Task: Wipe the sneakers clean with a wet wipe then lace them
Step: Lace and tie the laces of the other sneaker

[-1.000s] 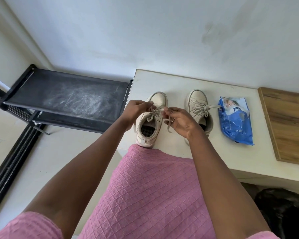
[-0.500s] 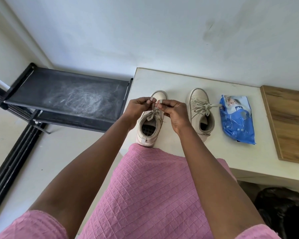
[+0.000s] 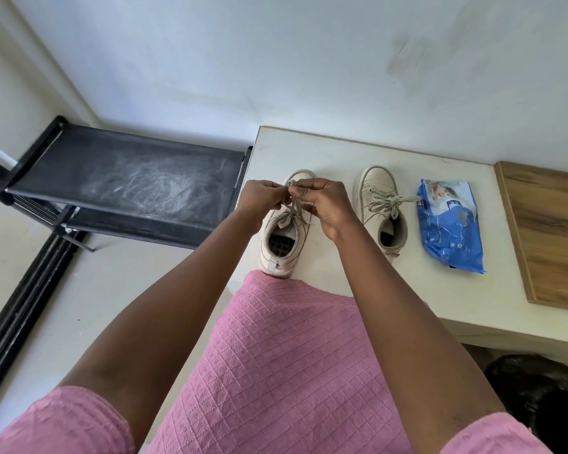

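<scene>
Two cream sneakers stand side by side on a white table (image 3: 341, 290), toes toward the wall. Over the left sneaker (image 3: 281, 239), my left hand (image 3: 263, 198) and my right hand (image 3: 322, 204) meet above the tongue. Each pinches part of its beige lace (image 3: 295, 211), which runs down to the eyelets. The hands hide the shoe's upper eyelets. The right sneaker (image 3: 382, 211) stands apart with its lace tied in a bow. A blue pack of wet wipes (image 3: 450, 227) lies just right of it.
A black shoe rack (image 3: 128, 181) stands left of the table against the wall. A wooden board (image 3: 551, 234) lies on the table's right part. A dark object (image 3: 545, 398) sits on the floor at bottom right. My pink-clad lap fills the foreground.
My hands have come together over the left sneaker, moving up toward its toe, and the lace between them is now drawn up tighter. The right sneaker and wipes pack stay put.
</scene>
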The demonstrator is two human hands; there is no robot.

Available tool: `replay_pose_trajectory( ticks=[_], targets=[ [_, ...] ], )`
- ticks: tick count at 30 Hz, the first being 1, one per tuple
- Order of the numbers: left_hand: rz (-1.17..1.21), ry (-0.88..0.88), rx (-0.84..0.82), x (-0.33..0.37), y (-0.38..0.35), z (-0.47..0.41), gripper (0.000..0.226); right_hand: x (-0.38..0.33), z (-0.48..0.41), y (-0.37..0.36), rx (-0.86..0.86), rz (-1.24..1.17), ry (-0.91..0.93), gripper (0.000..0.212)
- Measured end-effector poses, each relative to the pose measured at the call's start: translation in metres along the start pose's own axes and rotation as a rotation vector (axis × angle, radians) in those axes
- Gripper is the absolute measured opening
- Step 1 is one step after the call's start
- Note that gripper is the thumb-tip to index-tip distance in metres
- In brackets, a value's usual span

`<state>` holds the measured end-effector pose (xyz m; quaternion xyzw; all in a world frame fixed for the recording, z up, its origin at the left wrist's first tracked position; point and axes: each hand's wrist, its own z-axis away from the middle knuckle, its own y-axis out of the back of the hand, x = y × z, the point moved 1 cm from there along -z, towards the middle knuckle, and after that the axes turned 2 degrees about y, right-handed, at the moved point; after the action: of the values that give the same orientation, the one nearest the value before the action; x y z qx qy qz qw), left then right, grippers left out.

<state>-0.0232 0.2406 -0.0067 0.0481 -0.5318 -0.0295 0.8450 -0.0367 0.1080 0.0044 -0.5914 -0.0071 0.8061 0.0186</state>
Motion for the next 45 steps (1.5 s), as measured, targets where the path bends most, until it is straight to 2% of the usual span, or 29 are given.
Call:
replay_pose_trajectory(
  ticks=[5, 8, 11, 14, 16, 19, 22, 24, 29, 31, 34, 37, 39, 42, 45],
  targets=[
    [-0.072, -0.041, -0.055, 0.002, -0.001, 0.003, 0.029, 0.0, -0.004, -0.004, 0.038, -0.012, -0.019, 0.008],
    [-0.101, -0.034, -0.155, 0.001, 0.004, 0.003, 0.018, 0.001, -0.007, -0.005, 0.12, 0.129, 0.011, 0.011],
    [-0.118, -0.093, -0.17, 0.0, 0.01, 0.002, 0.009, -0.002, -0.009, -0.007, 0.17, 0.314, 0.058, 0.014],
    [-0.138, -0.105, -0.167, -0.003, 0.012, 0.002, 0.022, -0.009, -0.007, -0.009, 0.284, 0.453, 0.121, 0.018],
    [-0.237, -0.154, -0.105, -0.006, 0.01, 0.004, 0.027, -0.007, -0.007, -0.009, 0.307, 0.525, 0.156, 0.018],
    [-0.458, -0.292, 0.048, -0.006, 0.004, 0.009, 0.023, -0.001, -0.008, -0.011, 0.207, 0.611, 0.192, 0.01],
    [-0.637, -0.359, 0.145, -0.008, 0.0, 0.01, 0.012, 0.001, -0.008, -0.008, 0.104, 0.682, 0.2, 0.014],
    [-0.712, -0.393, 0.163, -0.01, 0.0, 0.01, 0.01, -0.002, -0.008, -0.004, 0.03, 0.711, 0.154, 0.013],
    [-0.83, -0.484, 0.159, -0.013, -0.002, 0.011, 0.025, -0.009, -0.015, -0.001, -0.084, 0.881, 0.04, 0.016],
    [-0.809, -0.447, 0.15, -0.015, 0.001, 0.01, 0.023, -0.006, -0.016, -0.002, -0.135, 0.799, -0.024, 0.019],
    [-0.715, -0.352, 0.113, -0.021, 0.008, 0.005, 0.027, 0.006, -0.015, 0.001, -0.137, 0.309, -0.209, 0.037],
    [-0.644, -0.399, 0.115, -0.027, 0.011, 0.005, 0.04, 0.017, -0.015, 0.003, -0.116, -0.018, -0.325, 0.034],
    [-0.623, -0.538, 0.134, -0.03, 0.011, 0.006, 0.042, 0.019, -0.015, 0.003, -0.105, -0.118, -0.353, 0.029],
    [-0.571, -0.737, 0.109, -0.036, 0.006, 0.008, 0.032, 0.019, -0.014, 0.006, -0.107, -0.174, -0.375, 0.026],
    [-0.364, -0.577, 0.145, -0.031, 0.002, 0.008, 0.02, 0.02, -0.011, 0.006, -0.098, -0.214, -0.404, 0.024]
  ],
)
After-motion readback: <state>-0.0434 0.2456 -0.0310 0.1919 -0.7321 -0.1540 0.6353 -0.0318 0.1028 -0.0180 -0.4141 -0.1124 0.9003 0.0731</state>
